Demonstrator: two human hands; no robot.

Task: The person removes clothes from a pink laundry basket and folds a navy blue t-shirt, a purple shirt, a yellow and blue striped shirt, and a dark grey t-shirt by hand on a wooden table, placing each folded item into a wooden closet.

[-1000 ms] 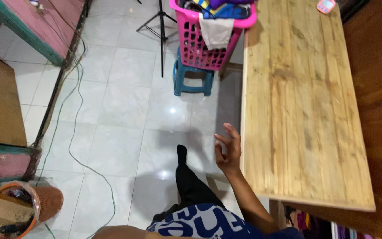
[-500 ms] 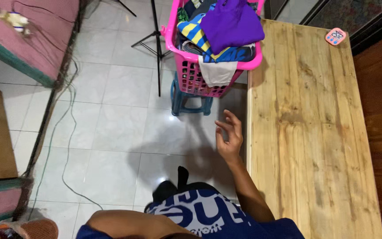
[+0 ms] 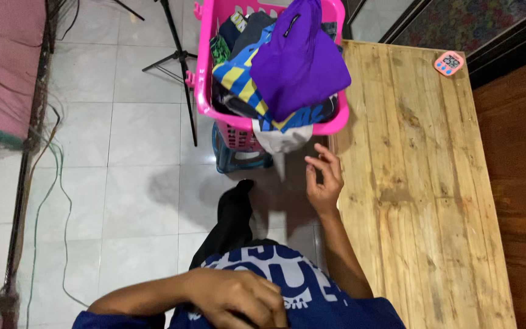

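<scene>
While the right hand [image 3: 324,180], fingers spread and empty, has advanced toward the pink laundry basket [image 3: 205,91] at upper centre, the left hand [image 3: 238,298] rests loosely curled against the shirt [image 3: 281,277], holding nothing visible.

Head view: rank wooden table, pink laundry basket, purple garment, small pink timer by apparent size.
1. wooden table
2. pink laundry basket
3. purple garment
4. small pink timer
The basket sits nearer the camera, but the ranking stays clear.

The basket [image 3: 208,91] is running off the top edge, its far rim unseen. Piled clothes [image 3: 299,61] are hiding its inside. The stool [image 3: 232,158] beneath is mostly covered. The left hand [image 3: 238,298] is blurring, fingertips cut by the bottom edge.
</scene>
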